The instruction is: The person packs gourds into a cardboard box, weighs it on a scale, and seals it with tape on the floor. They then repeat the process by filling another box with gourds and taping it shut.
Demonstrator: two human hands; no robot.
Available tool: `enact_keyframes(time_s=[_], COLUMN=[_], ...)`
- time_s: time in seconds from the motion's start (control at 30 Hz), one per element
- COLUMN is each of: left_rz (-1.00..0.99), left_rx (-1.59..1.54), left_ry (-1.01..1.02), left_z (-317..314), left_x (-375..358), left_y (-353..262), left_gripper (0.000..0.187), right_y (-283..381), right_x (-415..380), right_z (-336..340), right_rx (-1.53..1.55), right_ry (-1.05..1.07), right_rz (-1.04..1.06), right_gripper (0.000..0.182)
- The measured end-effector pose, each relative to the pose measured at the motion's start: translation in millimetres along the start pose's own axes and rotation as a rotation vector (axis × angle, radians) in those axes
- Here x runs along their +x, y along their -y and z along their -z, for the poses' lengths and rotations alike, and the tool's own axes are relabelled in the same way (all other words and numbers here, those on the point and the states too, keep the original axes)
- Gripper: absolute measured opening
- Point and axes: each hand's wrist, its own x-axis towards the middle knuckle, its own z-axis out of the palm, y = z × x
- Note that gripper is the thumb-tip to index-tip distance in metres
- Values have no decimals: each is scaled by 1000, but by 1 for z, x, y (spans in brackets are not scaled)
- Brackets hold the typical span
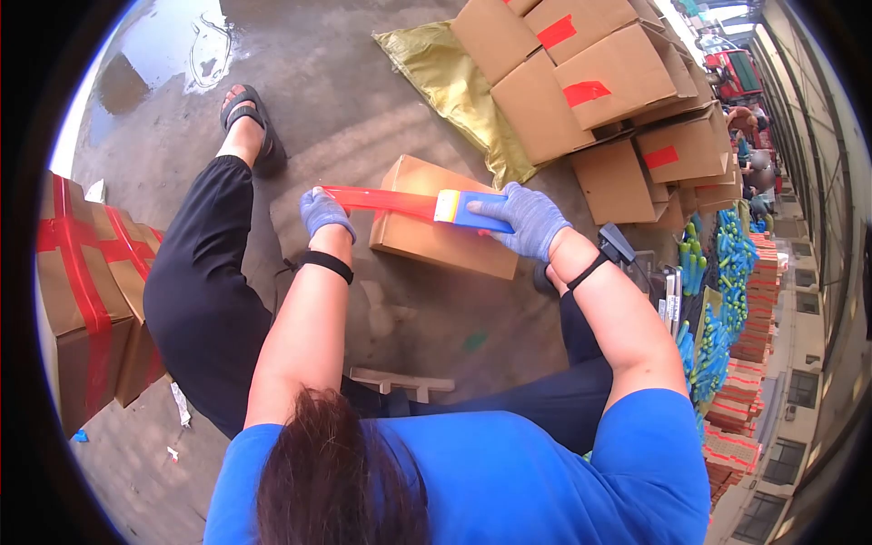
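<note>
A closed cardboard box (454, 250) stands on the floor between my legs. Over its top runs a stretched strip of red packing tape (386, 202). My left hand (327, 216), in a grey-blue glove, pinches the free end of the strip just past the box's left edge. In my right hand (536, 221), gloved alike, is a blue tape dispenser (472, 211) with a white and yellow front end, where the red strip comes out. The fingers wrap round the dispenser above the box's right part.
Taped cardboard boxes (95, 313) stand at the left. At the upper right, more boxes (613, 77) are piled beside a yellow-green woven sack (472, 86). Blue and green items (727, 272) and stacked cartons (740, 391) line the right, with people (758, 173) farther off. Water wets the floor at upper left.
</note>
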Motion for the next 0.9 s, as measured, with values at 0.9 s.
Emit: enact_keyframes(time_s=[0.9], left_rz=[-135], left_rx=[1200], left_ry=[221], left_z=[-35], left_x=[29], left_y=[60], left_gripper=[53], right_y=[-9], right_x=[26], right_z=[-3], right_rx=[102], right_ry=[-35], right_rz=[73], right_gripper=[37])
